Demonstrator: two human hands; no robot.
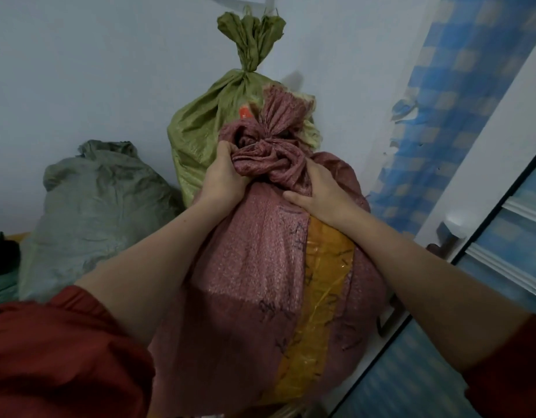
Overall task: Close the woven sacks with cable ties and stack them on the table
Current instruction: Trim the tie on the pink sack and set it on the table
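Note:
A full pink woven sack [254, 267] with a band of yellow tape fills the middle of the view. Its neck [279, 116] is gathered and tied, with the loose top sticking up. My left hand [224, 176] grips the bunched fabric on the left side just under the neck. My right hand [318, 194] holds the fabric on the right side, fingers buried in the folds. Behind it stands a green woven sack [206, 116], tied shut at the top, leaning on the wall. A grey-green sack [101, 212] lies to the left.
A pale wall is right behind the sacks. A window frame [484, 188] with blue checked film runs down the right side. A strip of wooden table edge [18, 236] and dark green cloth [1, 279] show at the far left.

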